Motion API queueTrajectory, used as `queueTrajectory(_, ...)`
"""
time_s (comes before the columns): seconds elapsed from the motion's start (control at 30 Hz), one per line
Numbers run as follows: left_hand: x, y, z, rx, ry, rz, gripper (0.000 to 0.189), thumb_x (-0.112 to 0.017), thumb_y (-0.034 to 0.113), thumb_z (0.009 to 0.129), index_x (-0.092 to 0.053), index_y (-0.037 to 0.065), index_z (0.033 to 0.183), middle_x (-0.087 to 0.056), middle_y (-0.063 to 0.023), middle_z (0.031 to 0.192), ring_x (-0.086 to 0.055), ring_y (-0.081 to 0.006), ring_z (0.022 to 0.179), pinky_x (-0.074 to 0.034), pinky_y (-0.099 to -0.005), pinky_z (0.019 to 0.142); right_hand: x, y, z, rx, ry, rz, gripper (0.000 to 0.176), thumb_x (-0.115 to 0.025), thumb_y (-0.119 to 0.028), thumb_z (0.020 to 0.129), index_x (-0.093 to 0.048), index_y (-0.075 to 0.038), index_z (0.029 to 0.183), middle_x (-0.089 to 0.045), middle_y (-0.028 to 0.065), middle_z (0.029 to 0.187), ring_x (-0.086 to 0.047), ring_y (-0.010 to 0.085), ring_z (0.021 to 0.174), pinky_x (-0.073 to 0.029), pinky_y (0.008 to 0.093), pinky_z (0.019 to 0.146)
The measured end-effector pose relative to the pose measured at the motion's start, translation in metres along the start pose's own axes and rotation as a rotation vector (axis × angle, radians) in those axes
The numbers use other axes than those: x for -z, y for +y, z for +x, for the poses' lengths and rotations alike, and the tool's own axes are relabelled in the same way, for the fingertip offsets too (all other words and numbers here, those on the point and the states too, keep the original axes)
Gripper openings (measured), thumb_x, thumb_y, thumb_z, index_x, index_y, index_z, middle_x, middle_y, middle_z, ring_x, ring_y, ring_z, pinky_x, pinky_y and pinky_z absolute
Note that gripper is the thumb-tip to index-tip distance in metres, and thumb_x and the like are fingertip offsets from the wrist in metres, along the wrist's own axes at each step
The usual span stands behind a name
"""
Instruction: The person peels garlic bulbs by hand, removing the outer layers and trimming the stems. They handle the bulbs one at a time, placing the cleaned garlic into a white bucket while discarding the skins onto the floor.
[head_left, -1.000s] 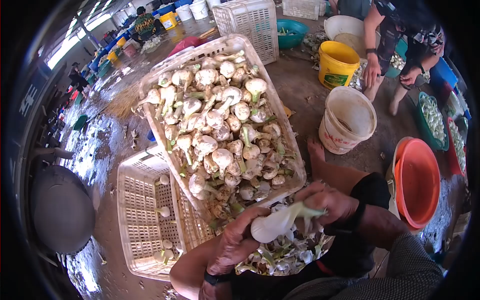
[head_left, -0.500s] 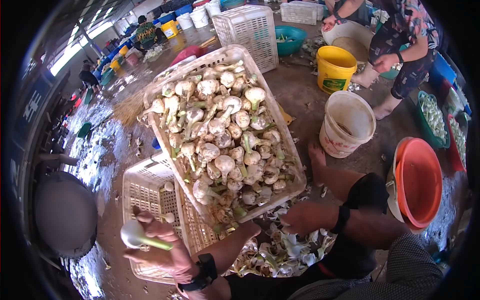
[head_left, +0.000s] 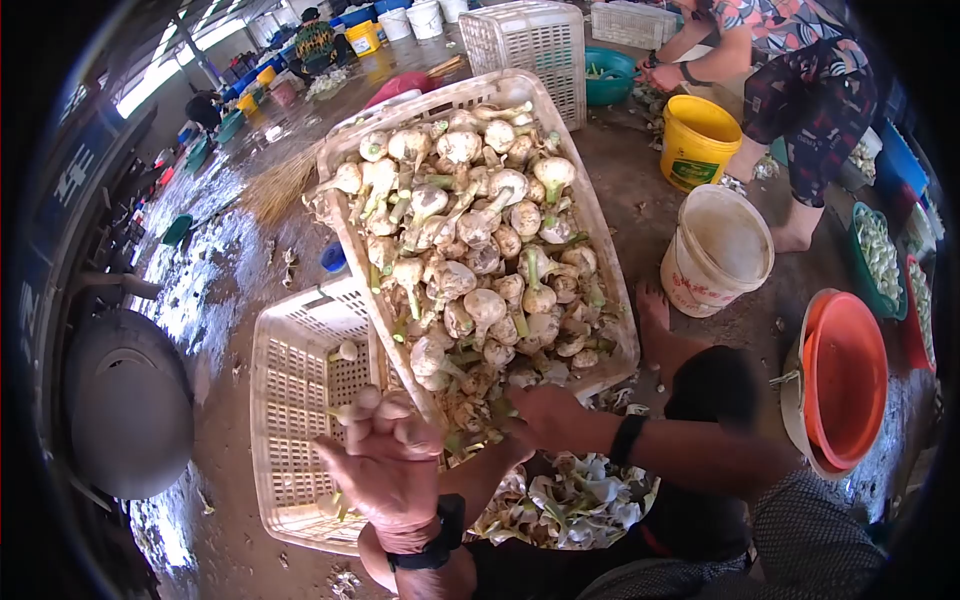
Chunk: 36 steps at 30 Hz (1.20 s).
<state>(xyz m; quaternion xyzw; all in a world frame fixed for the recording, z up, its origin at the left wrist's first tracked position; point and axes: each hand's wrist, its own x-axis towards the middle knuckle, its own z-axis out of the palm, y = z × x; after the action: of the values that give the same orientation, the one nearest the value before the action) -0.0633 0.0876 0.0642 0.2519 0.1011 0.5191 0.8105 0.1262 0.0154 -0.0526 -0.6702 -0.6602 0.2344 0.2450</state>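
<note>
My left hand [head_left: 388, 465] is palm up over the lower white basket [head_left: 262, 420], fingers apart and slightly curled, nothing visible in the palm. Near its fingertips a pale garlic bulb [head_left: 347, 351] lies in that basket. My right hand [head_left: 552, 415] is at the near edge of the tilted white crate [head_left: 600, 380], which is heaped with garlic bulbs [head_left: 480, 240] on green stems. Its fingers are curled in among the garlic and husks, and what they hold is hidden. Below my hands lies a pile of garlic skins [head_left: 570, 505].
To the right stand a white bucket [head_left: 715, 250], a yellow bucket [head_left: 700, 140] and an orange basin [head_left: 848, 380]. A co-worker's hand [head_left: 660, 76] is near a green basin [head_left: 608, 75]. A broom [head_left: 280, 190] lies left of the crate; a round dark stool-like object [head_left: 130, 420] stands farther left.
My left hand has let go of the peeled garlic bulb with a green stem and moved right, palm up. My right hand has moved left and forward to the crate's edge. The co-worker has bent toward the green basin.
</note>
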Motion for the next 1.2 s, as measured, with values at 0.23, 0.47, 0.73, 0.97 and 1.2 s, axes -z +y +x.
queueTrajectory(0.23, 0.005, -0.01, -0.001, 0.086, 0.015, 0.146, 0.059, -0.049, 0.058, 0.095, -0.06, 0.004, 0.118, -0.068, -0.012, 0.103, -0.064, -0.0209, 0.079, -0.051, -0.0362, 0.067, -0.039, 0.022, 0.022, 0.0, 0.081, 0.069, 0.037, -0.063, -0.026, 0.082, -0.052, 0.0, 0.106, -0.063, 0.0249, 0.078, -0.063, 0.0435, 0.08, -0.051, 0.0486, 0.068)
queueTrajectory(0.47, 0.011, -0.022, -0.002, 0.172, 0.074, 0.281, 0.047, -0.061, 0.042, 0.093, -0.058, 0.003, 0.119, -0.066, -0.0145, 0.106, -0.065, -0.0244, 0.083, -0.054, -0.0378, 0.074, 0.007, 0.023, 0.008, -0.084, 0.186, 0.103, 0.024, -0.06, -0.021, 0.076, -0.062, 0.002, 0.083, -0.063, 0.0264, 0.078, -0.062, 0.0444, 0.078, -0.052, 0.0491, 0.071)
queueTrajectory(0.73, 0.006, -0.043, -0.006, 0.147, 0.171, 0.757, 0.034, -0.066, 0.023, 0.091, -0.061, 0.0, 0.114, -0.067, -0.0116, 0.102, -0.065, -0.0187, 0.086, -0.054, -0.0318, 0.07, 0.09, 0.009, -0.024, -0.468, 0.007, 0.813, 0.027, -0.051, -0.016, 0.089, -0.066, 0.004, 0.101, -0.062, 0.0074, 0.065, -0.058, 0.0138, 0.055, -0.045, 0.03, 0.05)
queueTrajectory(0.97, -0.012, -0.056, -0.017, 0.47, 0.025, 0.275, 0.05, -0.067, 0.026, 0.088, -0.053, -0.003, 0.126, -0.063, -0.0138, 0.111, -0.064, -0.0211, 0.092, -0.055, -0.0349, 0.074, 0.11, 0.008, -0.05, -0.376, -0.202, 1.727, 0.03, -0.05, -0.018, 0.093, -0.061, 0.003, 0.111, -0.063, 0.012, 0.075, -0.057, 0.0205, 0.058, -0.046, 0.0338, 0.055)
queueTrajectory(1.2, 0.007, -0.075, -0.018, 0.595, -0.093, 0.235, 0.064, -0.076, 0.039, 0.08, -0.053, 0.004, 0.128, -0.057, -0.0153, 0.124, -0.057, -0.0336, 0.116, -0.051, -0.0599, 0.089, 0.089, 0.012, -0.058, -0.438, -0.252, 1.799, 0.024, -0.048, -0.02, 0.098, -0.056, -0.002, 0.112, -0.06, 0.0121, 0.07, -0.056, 0.0215, 0.058, -0.045, 0.0386, 0.055)
